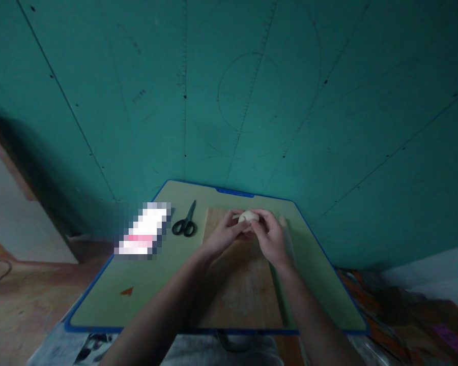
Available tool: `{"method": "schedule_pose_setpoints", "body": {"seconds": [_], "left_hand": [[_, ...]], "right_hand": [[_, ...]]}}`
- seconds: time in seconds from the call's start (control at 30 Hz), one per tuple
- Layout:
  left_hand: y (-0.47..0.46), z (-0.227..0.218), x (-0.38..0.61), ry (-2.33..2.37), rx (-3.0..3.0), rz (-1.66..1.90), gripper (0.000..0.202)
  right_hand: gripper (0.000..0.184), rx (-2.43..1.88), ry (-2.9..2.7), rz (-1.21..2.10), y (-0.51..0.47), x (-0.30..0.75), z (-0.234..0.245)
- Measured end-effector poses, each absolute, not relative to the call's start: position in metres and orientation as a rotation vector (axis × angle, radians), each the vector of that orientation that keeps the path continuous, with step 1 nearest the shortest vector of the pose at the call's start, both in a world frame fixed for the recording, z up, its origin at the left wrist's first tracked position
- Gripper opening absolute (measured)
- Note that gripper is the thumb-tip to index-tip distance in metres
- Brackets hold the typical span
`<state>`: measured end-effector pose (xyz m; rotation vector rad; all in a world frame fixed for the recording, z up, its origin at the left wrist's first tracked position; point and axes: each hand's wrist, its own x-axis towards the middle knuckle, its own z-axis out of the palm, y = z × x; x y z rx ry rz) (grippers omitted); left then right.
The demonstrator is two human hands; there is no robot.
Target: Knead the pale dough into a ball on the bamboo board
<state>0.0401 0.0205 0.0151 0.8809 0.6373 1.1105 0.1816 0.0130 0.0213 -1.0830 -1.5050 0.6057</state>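
Above the far end of a wooden board (240, 284), both hands are closed around a pale, rounded lump (248, 217) that looks like dough or clay. My left hand (227, 231) grips it from the left, thumb on the near side. From the right, my right hand (270, 234) holds it with fingers curled over the far side and its thumb in front. A crease or edge shows on the lump's surface. The palms hide its lower part. Just right of my right hand lies a long pale thing (288, 239), partly covered, whose kind I cannot make out.
The board rests on a pale-topped table with a blue rim (316, 229). Left of the board lie black-handled scissors (185, 223), a blurred-out flat device (143, 229) and a small orange triangular piece (127, 291). A green wall (198, 127) rises behind the table.
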Motion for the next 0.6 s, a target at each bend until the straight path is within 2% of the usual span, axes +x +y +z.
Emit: {"method": "schedule_pose_setpoints", "body": {"seconds": [0.2,0.43,0.6], "left_hand": [[0.026,0.01,0.041,0.714,1.015,1.217,0.039],[0.028,0.011,0.04,0.789,1.107,1.299,0.04],[0.026,0.012,0.041,0.782,1.153,1.353,0.039]], "right_hand": [[0.037,-1.111,-1.412,0.627,0.015,0.177,0.015],[0.032,-1.294,-1.568,0.582,0.018,0.177,0.01],[0.029,-1.194,-1.479,0.598,0.018,0.173,0.003]]}}
